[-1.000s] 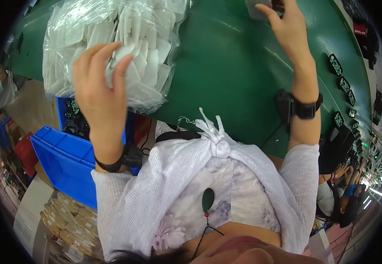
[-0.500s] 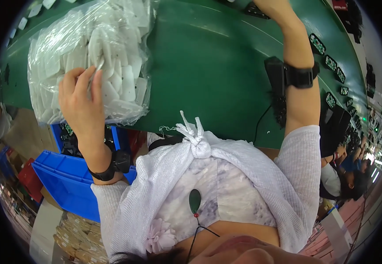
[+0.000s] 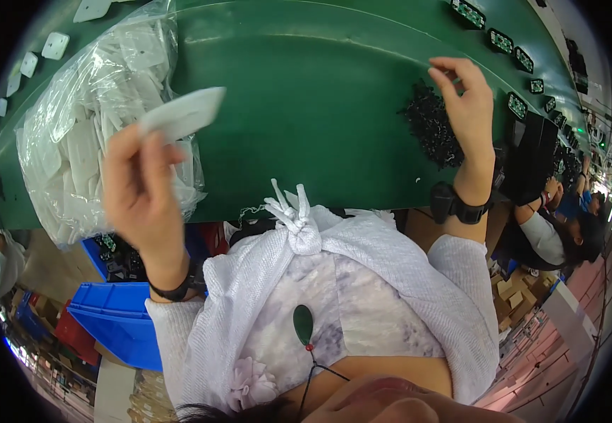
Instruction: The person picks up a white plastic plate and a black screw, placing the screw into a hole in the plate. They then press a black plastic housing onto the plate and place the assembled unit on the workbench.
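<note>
My left hand (image 3: 143,194) grips a flat white plastic cover (image 3: 187,113) by one end, blurred by motion, beside the clear plastic bag (image 3: 76,151). Many more such covers fill that bag on the left of the green table (image 3: 299,106). On the other side, my right hand (image 3: 471,106) hovers by a heap of small black parts (image 3: 429,127), probably screws. Its thumb and forefinger are bent with a gap between them, and nothing shows there.
Black housings with green circuit boards (image 3: 501,41) line the table's right side. White covers (image 3: 55,46) lie in a row at far left. Blue bins (image 3: 119,321) stand below the left table edge. Another person (image 3: 546,236) sits farther right.
My left hand has lifted a white cover out of the bag. My right hand has come back from the far edge to the black heap, which its arm had partly covered.
</note>
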`<action>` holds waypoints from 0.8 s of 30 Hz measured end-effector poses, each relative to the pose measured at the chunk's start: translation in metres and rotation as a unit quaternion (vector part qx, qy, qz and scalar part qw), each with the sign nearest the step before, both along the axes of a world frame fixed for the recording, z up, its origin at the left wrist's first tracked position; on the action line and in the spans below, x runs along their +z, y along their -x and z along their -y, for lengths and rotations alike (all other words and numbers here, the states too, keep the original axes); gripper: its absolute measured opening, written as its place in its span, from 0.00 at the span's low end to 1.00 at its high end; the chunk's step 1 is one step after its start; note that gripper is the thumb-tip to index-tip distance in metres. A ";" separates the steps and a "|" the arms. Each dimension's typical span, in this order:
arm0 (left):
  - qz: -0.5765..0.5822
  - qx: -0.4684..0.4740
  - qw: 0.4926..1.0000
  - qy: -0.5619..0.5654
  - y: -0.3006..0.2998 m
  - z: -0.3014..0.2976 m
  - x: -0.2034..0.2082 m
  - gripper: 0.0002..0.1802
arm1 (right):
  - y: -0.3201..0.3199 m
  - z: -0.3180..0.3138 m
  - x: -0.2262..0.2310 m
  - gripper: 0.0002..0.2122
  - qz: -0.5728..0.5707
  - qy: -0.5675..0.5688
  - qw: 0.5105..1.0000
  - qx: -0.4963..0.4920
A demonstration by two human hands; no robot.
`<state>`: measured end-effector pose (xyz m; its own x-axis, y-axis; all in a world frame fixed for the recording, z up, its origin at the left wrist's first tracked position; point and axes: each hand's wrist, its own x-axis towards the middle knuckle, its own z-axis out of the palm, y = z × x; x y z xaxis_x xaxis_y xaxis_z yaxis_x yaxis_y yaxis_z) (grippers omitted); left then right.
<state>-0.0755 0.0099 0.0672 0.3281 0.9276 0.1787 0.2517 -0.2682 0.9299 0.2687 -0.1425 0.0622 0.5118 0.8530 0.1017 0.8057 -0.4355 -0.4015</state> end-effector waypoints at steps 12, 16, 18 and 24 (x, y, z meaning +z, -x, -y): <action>0.074 -0.213 0.948 0.226 -0.058 0.015 -0.040 0.14 | 0.016 0.016 -0.026 0.05 -0.044 0.015 0.998 0.034; 0.060 -0.206 0.947 0.240 -0.062 0.010 -0.045 0.12 | 0.024 0.018 -0.030 0.05 -0.046 0.008 0.998 0.043; 0.056 -0.208 0.945 0.244 -0.066 0.010 -0.044 0.12 | 0.024 0.019 -0.031 0.06 -0.035 0.012 0.998 0.046; 0.083 -0.203 0.940 0.260 -0.074 0.012 -0.044 0.13 | 0.043 0.006 -0.015 0.05 -0.013 -0.062 0.997 0.044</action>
